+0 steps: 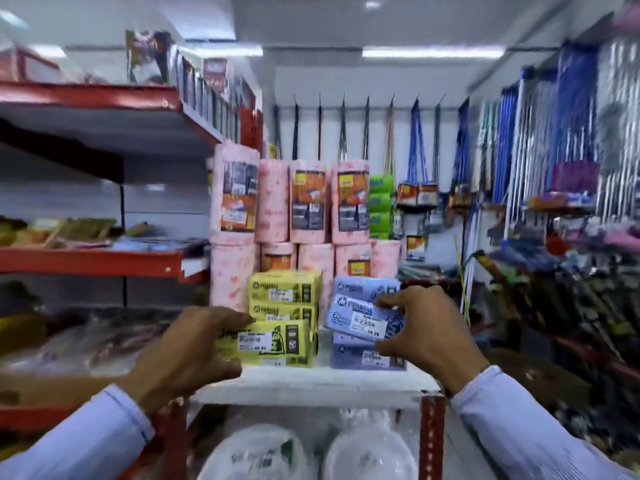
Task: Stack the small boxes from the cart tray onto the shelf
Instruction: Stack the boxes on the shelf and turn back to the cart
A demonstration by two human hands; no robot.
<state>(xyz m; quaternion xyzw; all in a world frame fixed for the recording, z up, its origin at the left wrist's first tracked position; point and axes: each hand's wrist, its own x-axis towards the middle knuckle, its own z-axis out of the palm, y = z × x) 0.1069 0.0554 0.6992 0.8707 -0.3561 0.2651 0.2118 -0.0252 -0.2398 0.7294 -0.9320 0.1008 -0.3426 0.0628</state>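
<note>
Left hand (194,348) gripping yellow box (273,344), right hand (426,327) gripping tilted blue box (367,318); likely to slide off blue stack (360,355) near shelf (311,386) edge.

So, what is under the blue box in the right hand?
Under the tilted blue box in the right hand sit more blue boxes; the hand hides their right end.

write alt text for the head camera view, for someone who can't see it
A person's left hand sets a yellow box and the right hand a blue box onto matching stacks on a white shelf. Pink wrapped rolls stand behind.
</note>
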